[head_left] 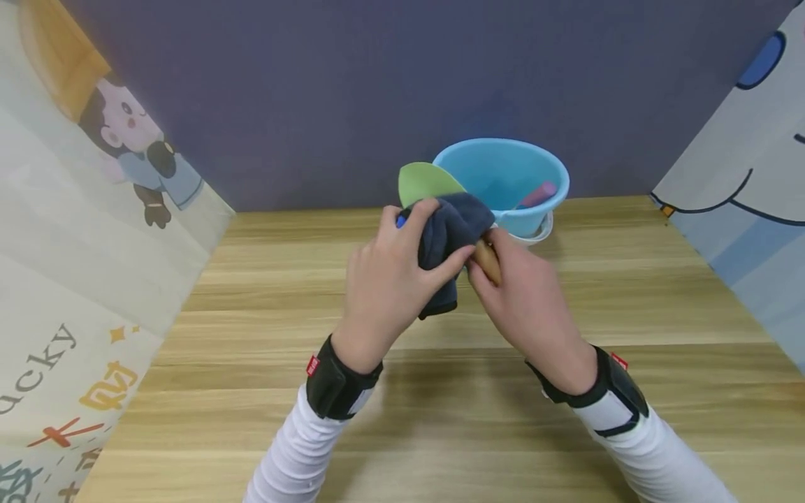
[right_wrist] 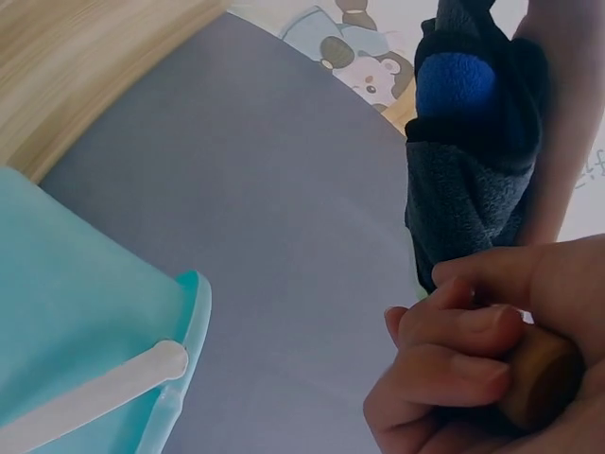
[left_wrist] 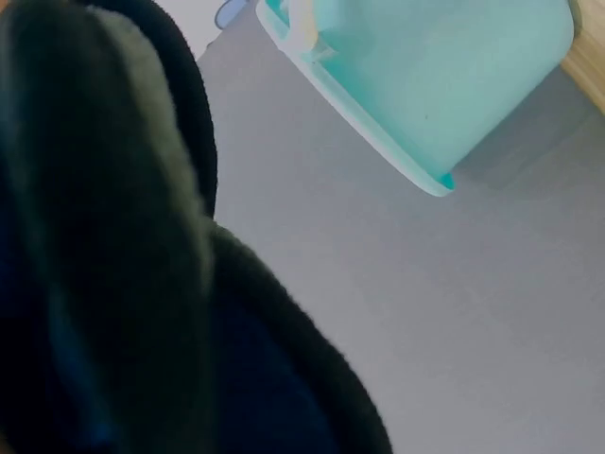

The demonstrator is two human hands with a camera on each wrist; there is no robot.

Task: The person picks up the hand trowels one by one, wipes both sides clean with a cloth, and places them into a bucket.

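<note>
My right hand (head_left: 531, 290) grips the wooden handle of a green-headed spatula (head_left: 426, 181), its fingers curled round the wood in the right wrist view. The broad green head points up and away to the left. My left hand (head_left: 386, 276) holds a dark grey-blue cloth (head_left: 462, 216) wrapped about the spatula's neck, thumb on the near side. One corner of the cloth hangs below the hands, and a patch of bright blue shows on it in the right wrist view. The cloth hides the spatula's middle.
Just beyond the hands, a light blue bucket (head_left: 455, 157) with a white handle (head_left: 541, 234) stands on the wooden table (head_left: 283, 335) near its back edge. A pink-handled object (head_left: 539, 194) leans inside. A dark panel (head_left: 283, 105) rises behind, with printed sheets at both sides.
</note>
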